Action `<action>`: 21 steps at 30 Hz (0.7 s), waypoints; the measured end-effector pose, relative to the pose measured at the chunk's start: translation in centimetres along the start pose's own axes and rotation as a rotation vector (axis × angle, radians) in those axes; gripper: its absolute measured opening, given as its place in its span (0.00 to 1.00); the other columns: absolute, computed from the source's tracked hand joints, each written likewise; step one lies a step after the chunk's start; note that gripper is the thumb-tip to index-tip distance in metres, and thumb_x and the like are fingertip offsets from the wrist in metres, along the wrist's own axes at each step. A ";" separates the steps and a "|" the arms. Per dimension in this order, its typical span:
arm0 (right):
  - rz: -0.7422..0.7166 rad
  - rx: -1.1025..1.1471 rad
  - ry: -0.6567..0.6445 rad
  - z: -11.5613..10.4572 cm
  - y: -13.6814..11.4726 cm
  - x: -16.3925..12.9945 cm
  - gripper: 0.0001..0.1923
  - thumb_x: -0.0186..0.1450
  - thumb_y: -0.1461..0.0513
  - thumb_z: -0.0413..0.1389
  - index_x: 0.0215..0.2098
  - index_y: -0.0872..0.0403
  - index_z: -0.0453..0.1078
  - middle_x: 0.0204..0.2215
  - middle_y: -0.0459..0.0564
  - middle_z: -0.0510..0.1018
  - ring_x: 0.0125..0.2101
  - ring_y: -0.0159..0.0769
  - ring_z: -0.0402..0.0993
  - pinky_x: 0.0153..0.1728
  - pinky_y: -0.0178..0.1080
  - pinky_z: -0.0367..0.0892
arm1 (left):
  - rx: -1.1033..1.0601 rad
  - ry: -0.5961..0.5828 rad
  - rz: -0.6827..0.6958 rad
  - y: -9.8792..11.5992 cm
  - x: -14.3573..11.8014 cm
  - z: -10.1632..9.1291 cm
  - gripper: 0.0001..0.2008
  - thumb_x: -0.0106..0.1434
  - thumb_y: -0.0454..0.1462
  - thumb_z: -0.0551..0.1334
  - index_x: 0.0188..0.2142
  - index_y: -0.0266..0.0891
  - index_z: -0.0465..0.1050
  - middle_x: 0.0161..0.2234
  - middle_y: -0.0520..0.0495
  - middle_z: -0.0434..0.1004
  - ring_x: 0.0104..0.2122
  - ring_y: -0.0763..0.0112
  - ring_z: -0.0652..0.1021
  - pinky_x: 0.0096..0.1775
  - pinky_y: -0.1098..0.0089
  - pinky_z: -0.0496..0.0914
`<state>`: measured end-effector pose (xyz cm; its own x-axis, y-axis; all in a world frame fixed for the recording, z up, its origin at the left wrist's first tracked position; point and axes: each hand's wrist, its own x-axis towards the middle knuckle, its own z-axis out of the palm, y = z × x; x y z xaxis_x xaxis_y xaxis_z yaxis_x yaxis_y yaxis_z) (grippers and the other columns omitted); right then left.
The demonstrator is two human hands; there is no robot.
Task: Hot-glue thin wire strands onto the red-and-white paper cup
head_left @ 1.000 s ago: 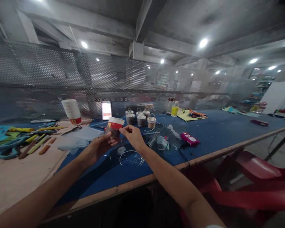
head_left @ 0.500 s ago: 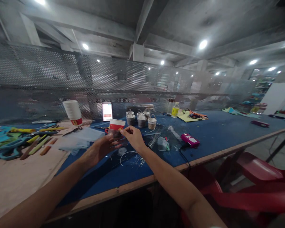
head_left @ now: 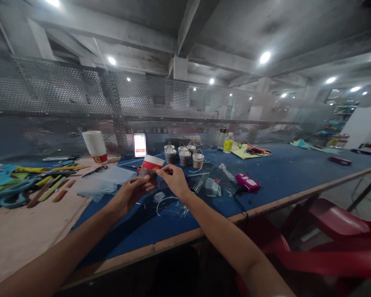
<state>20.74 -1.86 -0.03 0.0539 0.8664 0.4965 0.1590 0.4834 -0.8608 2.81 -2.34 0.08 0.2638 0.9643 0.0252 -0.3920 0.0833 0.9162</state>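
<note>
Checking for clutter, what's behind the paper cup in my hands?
Beyond the paper cup, a lit screen shows past its upper left, and something red peeks out at left; whatever its body covers is hidden.

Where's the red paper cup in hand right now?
Head view, left of centre: the red paper cup is in the left hand, the right hand at its side, left of the handled cups.

Bare arms (head_left: 89, 231) stretched forward, left hand (head_left: 136, 187) curled, right hand (head_left: 173, 177) closed in a pinch
</note>
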 end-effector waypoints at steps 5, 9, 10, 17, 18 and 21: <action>0.017 0.025 -0.023 0.0 -0.1 0.1 0.17 0.61 0.49 0.63 0.29 0.54 0.73 0.25 0.43 0.75 0.28 0.32 0.70 0.33 0.34 0.65 | -0.035 -0.025 -0.006 -0.3 0.1 -0.2 0.08 0.62 0.31 0.70 0.42 0.30 0.83 0.35 0.39 0.86 0.38 0.62 0.85 0.51 0.64 0.78; 0.026 0.057 -0.027 -0.1 -0.1 0.2 0.18 0.60 0.47 0.64 0.28 0.54 0.73 0.23 0.42 0.73 0.26 0.30 0.67 0.31 0.34 0.63 | -0.045 -0.046 -0.021 -0.1 -0.1 -0.3 0.12 0.64 0.31 0.67 0.47 0.29 0.81 0.37 0.37 0.86 0.39 0.61 0.85 0.50 0.64 0.78; 0.026 0.066 -0.027 -0.1 -0.1 0.3 0.18 0.60 0.48 0.64 0.28 0.54 0.73 0.23 0.42 0.73 0.26 0.30 0.66 0.31 0.34 0.63 | -0.047 -0.047 -0.025 0.0 -0.1 -0.4 0.12 0.65 0.31 0.67 0.47 0.29 0.81 0.37 0.36 0.86 0.39 0.61 0.85 0.50 0.64 0.78; 0.009 0.097 -0.002 -0.1 0.3 0.4 0.17 0.62 0.49 0.62 0.29 0.55 0.74 0.23 0.41 0.72 0.26 0.30 0.64 0.32 0.34 0.61 | -0.095 -0.113 -0.047 0.1 0.3 -0.7 0.13 0.68 0.34 0.65 0.51 0.33 0.80 0.43 0.37 0.86 0.43 0.60 0.85 0.51 0.63 0.79; -0.004 0.098 -0.004 0.0 0.3 0.3 0.16 0.63 0.49 0.62 0.30 0.55 0.75 0.24 0.41 0.73 0.27 0.30 0.65 0.32 0.34 0.62 | -0.095 -0.122 -0.045 0.0 0.3 -0.7 0.13 0.68 0.35 0.65 0.51 0.34 0.79 0.44 0.37 0.86 0.44 0.59 0.85 0.51 0.63 0.79; -0.024 0.077 -0.012 0.0 0.3 0.2 0.16 0.64 0.50 0.61 0.32 0.54 0.75 0.26 0.43 0.75 0.28 0.31 0.67 0.34 0.34 0.63 | -0.068 -0.156 -0.033 -0.1 0.4 -0.8 0.14 0.68 0.37 0.66 0.51 0.34 0.79 0.44 0.36 0.86 0.46 0.57 0.85 0.52 0.61 0.78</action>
<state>20.78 -1.52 -0.18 0.0391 0.8557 0.5160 0.0840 0.5117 -0.8550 2.25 -1.74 -0.36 0.4089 0.9104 0.0626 -0.4382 0.1357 0.8886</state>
